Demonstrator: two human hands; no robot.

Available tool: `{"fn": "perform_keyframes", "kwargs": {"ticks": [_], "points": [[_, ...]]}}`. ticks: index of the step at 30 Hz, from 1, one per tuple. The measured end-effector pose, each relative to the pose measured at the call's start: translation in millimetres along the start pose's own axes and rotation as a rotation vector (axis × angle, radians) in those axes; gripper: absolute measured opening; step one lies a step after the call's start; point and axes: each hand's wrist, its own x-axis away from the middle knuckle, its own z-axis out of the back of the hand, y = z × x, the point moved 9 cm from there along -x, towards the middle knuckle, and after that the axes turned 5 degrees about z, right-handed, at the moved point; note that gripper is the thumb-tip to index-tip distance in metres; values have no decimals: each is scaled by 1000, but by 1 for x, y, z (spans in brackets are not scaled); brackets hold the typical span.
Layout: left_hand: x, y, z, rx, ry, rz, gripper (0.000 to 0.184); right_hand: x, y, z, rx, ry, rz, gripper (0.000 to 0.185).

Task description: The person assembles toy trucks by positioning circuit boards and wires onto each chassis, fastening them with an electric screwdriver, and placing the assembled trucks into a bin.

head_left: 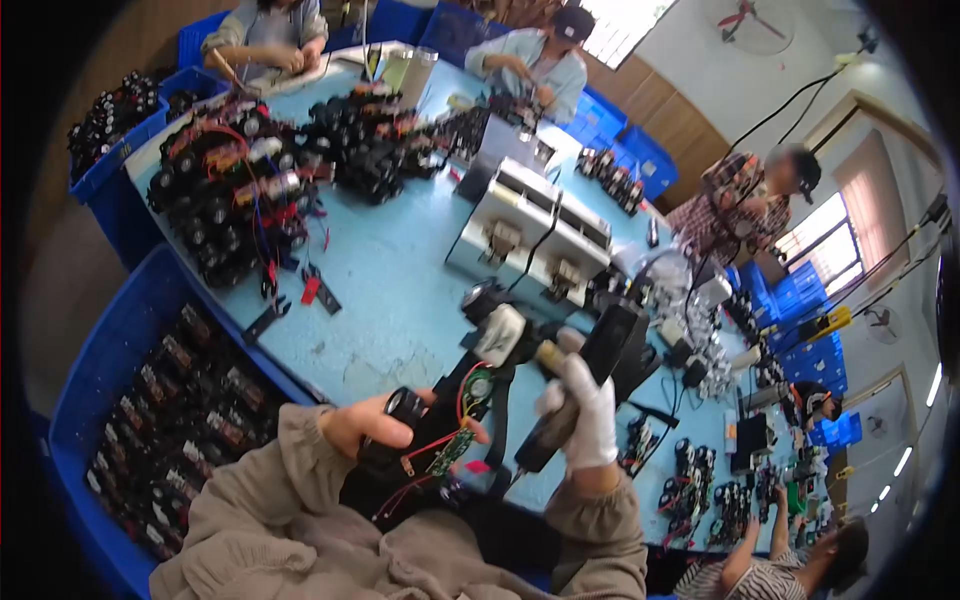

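Loose grey-brown sleeves (245, 480), gathered at the wrists, frame the work; the cuffs leave both hands free of cloth, probably a help around small wires. Left hand (360, 425), bare: thumb and fingers close on a black wheeled assembly (450, 400) beside one wheel (404, 406), a hold that appears chosen to leave the middle uncovered. The assembly is held up before the body, at the near side of the table, where its green circuit board (450, 453) and red wires (432, 443) face the wearer, presumably for easy viewing. Right hand (592, 420), white-gloved: the fingers wrap a dark handheld tool (543, 437), its narrow end slanting down toward the assembly; whether the tip touches anything cannot be told. Holding it by the body probably gives control over that end. Blue bin (72, 385), at the wearer's left: many similar units lie inside it, just beside the table, likely to be within easy reach. Blue tabletop (395, 255): a heap of wheeled units (230, 190) lies toward the far left, and a white boxlike fixture (540, 215) stands beyond the hands, apparently set back to leave working room
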Motion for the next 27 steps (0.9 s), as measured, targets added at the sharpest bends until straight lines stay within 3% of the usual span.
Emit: {"fn": "perform_keyframes", "kwargs": {"ticks": [2, 3, 4, 7, 10, 13, 17, 18, 20, 22, 23, 27], "points": [[-6, -11, -1, 35, -73, 32, 79, 1, 0, -6, -51, -7, -3, 58], [-6, -17, 0, 55, -99, 71, 78, 4, 4, -9, -120, -136, -20, 66], [-5, -24, 7, 112, -50, 133, 88, 7, 5, -11, -92, -136, -54, 65], [-1, -34, 5, 344, -163, 121, 98, 12, 7, -14, 140, -112, -113, 54], [-1, -36, 9, 377, -282, 15, 93, 12, 16, -10, 165, -28, -154, 43], [-3, -30, 19, 569, -201, -41, 87, 7, 20, -1, 69, 52, -66, 38], [7, -68, 47, 644, -77, 47, 93, -2, 7, 12, 115, 161, 125, 38], [15, -74, 51, 566, 31, 69, 90, -2, 3, 13, 169, 190, 151, 38], [29, -91, 58, 575, 52, 108, 83, -5, 3, 10, 282, 175, 201, 36], [43, -89, 58, -108, 226, 271, 66, -13, 7, 7, 372, 124, 226, 32], [53, -81, 50, -251, 338, 376, 51, -19, 13, 4, 422, 62, 160, 31], [39, -25, 0, -477, 180, 425, 40, -47, 46, -16, 433, -236, -127, 35]]}}
